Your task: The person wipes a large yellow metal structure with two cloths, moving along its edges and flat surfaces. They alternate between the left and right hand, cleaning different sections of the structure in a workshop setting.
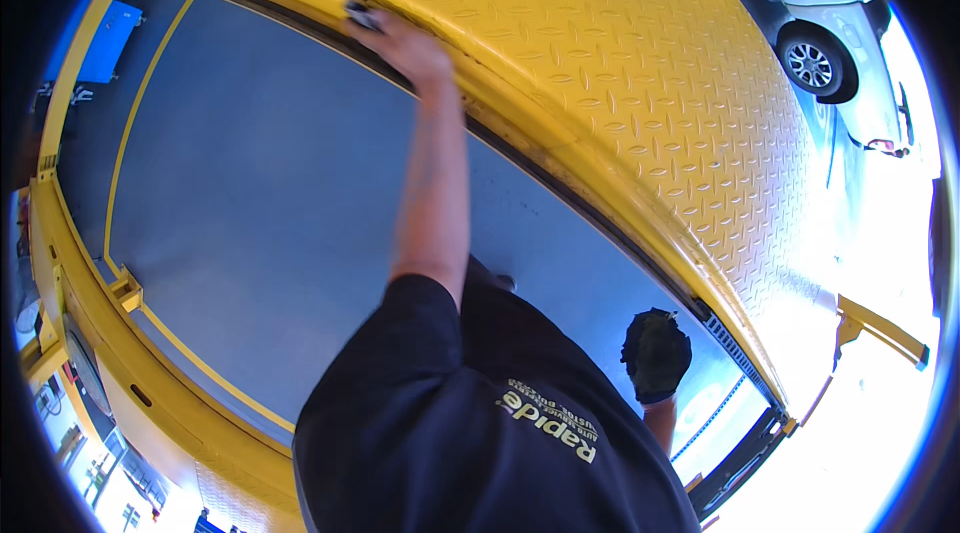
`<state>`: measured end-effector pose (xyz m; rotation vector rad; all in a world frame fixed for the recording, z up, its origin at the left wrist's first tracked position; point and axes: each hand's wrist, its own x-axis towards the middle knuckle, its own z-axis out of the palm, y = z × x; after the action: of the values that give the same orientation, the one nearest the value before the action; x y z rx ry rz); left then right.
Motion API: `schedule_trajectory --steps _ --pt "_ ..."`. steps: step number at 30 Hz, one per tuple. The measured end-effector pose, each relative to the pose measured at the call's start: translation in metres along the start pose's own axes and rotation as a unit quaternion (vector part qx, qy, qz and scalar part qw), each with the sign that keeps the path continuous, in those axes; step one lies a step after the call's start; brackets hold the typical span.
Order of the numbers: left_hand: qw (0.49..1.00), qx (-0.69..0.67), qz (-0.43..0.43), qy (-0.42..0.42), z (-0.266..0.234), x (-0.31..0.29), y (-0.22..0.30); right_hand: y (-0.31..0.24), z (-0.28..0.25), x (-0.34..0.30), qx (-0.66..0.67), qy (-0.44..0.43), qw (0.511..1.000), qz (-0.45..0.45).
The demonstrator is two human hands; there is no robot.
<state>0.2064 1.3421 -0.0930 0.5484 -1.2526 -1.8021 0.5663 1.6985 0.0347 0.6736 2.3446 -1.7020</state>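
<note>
My left hand [405, 45] is bare and reaches far forward over the yellow ramp's edge. Its fingers close around a small dark object [362, 15] with a pale part, pressed close to the yellow rail [520, 103]; motion blur hides its kind. Lower right, my right hand [656, 355] is covered in black, apparently a glove, with bare wrist below it. The fingers look curled, and a tiny light tip shows at its top; what it holds, if anything, I cannot make out. Beside the rail spreads a yellow tread-plate surface [620, 63].
A second yellow runway [150, 373] curves along the left. Between the two lies a grey-blue floor [270, 153] with a yellow painted line. A blue cabinet [112, 38] stands far left, a pale car [850, 33] far right. A yellow bracket [880, 333] juts out at right.
</note>
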Motion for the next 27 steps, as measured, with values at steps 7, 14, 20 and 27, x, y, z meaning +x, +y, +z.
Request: schedule_trajectory --steps 7,14,20,27 --pt "0.985 0.154 0.061 -0.056 -0.008 -0.019 -0.008 0.011 0.002 0.004 -0.411 -0.083 0.901 -0.109" --pt "0.929 0.304 0.027 -0.211 -0.028 -0.115 0.042 -0.038 0.015 0.035 -0.183 -0.064 0.977 -0.089" --pt "0.933 0.315 0.090 -0.148 -0.025 -0.068 0.043 -0.030 0.012 0.030 0.123 -0.102 0.987 -0.004" --pt "0.905 0.348 0.102 -0.223 -0.040 -0.114 0.034 -0.008 0.011 0.045 0.381 -0.125 0.908 0.119"
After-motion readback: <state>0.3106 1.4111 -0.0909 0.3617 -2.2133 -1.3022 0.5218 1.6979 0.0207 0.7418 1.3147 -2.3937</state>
